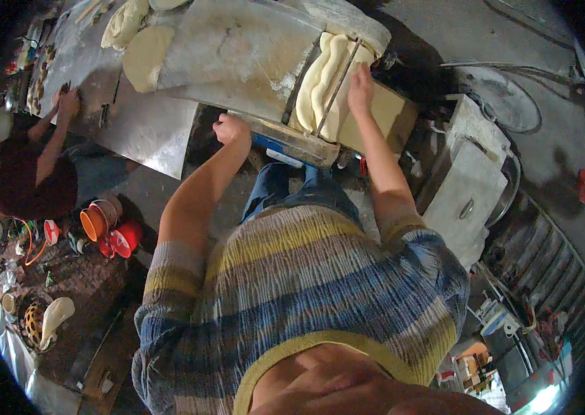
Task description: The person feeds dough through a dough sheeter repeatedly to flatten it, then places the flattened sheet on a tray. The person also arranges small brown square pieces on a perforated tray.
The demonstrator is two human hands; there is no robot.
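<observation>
Folded pale dough lies in thick wavy strips across the rollers of a dough sheeting machine, with a thin dark metal bar running over it. My right hand rests flat, fingers together, on the smooth dough at the right side of the bar. At the near edge of the machine's metal bed, my left hand is curled by the end of the worn wooden rail; whether it grips the rail I cannot tell. The floury metal bed stretches away to the left of the dough.
Flat dough and a dough lump lie on the metal table. A co-worker works at its left end. A tan board and a whitish metal machine stand at right. Orange and red buckets are at lower left.
</observation>
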